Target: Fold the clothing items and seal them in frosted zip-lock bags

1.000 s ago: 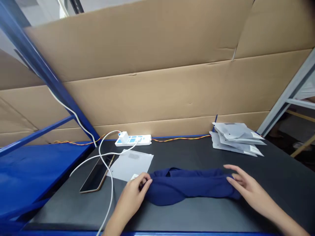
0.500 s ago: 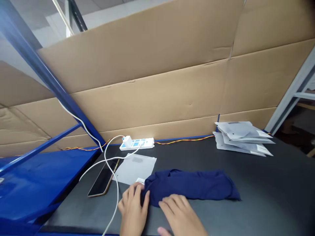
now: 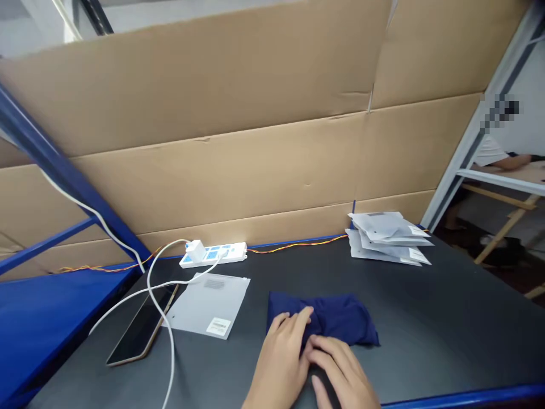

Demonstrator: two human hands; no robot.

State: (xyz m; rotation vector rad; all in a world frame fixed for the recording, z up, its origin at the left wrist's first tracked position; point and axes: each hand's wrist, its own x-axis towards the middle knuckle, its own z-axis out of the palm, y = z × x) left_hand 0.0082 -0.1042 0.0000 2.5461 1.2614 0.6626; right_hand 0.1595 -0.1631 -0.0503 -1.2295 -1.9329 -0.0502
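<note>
The left hand [image 3: 281, 352] is resting its fingers on the folded navy-blue fabric [image 3: 344, 318], which is lying on the black counter [image 3: 426, 329]. The right hand [image 3: 347, 369] is curving beside the left, at the fabric's near edge. Whether either grip is pinching fabric, I cannot tell. A frosted zip bag [image 3: 206, 307] is lying beside the smartphone [image 3: 140, 335].

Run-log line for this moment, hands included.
left hand: on navy cloth | right hand: at cloth's near edge, grip unclear | navy cloth: folded, on black tabletop | plastic bag: left of cloth
</note>
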